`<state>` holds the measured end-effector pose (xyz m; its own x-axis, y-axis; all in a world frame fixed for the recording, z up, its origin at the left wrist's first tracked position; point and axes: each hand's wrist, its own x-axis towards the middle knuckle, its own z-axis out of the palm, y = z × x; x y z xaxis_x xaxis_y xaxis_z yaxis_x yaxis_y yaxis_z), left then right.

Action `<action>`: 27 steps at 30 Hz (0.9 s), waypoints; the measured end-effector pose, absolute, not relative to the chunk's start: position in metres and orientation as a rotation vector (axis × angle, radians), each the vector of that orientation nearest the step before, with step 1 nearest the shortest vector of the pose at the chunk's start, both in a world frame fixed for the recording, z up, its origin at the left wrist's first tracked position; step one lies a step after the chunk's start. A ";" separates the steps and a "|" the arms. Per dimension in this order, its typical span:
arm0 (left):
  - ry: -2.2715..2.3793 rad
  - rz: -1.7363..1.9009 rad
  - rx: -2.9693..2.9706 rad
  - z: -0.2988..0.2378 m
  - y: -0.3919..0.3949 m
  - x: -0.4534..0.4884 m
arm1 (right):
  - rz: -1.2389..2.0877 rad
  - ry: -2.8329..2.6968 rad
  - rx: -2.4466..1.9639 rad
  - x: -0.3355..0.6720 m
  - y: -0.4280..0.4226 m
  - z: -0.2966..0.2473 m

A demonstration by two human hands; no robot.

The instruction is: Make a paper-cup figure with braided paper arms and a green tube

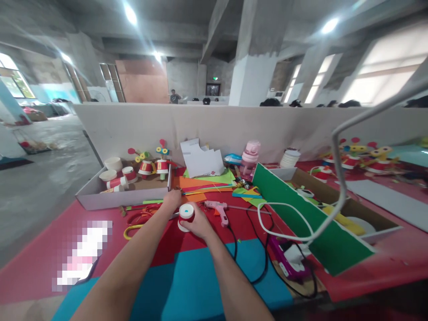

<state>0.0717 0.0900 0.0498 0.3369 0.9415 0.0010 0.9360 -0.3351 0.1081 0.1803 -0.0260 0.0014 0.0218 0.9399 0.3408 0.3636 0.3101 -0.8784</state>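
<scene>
Step, as I judge it: my right hand (198,223) clamps the upright paper cup (186,211) while my left hand (171,201) reaches beyond it, finger closure unclear; next move likely needs the cup steady. Right of cup, glue gun (218,208); nearer me, blue sheet (190,267); beyond, pale partition (220,127), concrete pillar (254,76).

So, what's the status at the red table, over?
Right hand gripping paper cup. Left hand near white box, grip hidden. Glue gun close by, right of the cup.
</scene>
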 end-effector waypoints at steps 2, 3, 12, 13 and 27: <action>1.763 0.097 2.480 0.052 0.090 0.073 | 0.700 -1.544 -1.239 0.181 -0.025 0.001; 1.763 0.106 2.479 0.054 0.089 0.071 | 0.700 -1.545 -1.235 0.181 -0.025 0.000; 1.298 0.961 2.125 0.062 0.047 0.006 | 0.691 -1.503 -1.256 0.174 -0.027 0.003; 1.215 1.027 1.927 0.059 0.041 -0.001 | 0.689 -1.507 -1.259 0.173 -0.028 0.004; 0.706 1.121 1.181 0.047 0.014 -0.015 | 0.715 -1.489 -1.166 0.170 -0.036 0.015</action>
<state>-0.0146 0.0137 0.0473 0.3299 0.9369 0.1161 -0.3001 -0.0125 0.9538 0.1698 -0.0361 0.0147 0.0417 0.9282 0.3697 0.2916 0.3426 -0.8931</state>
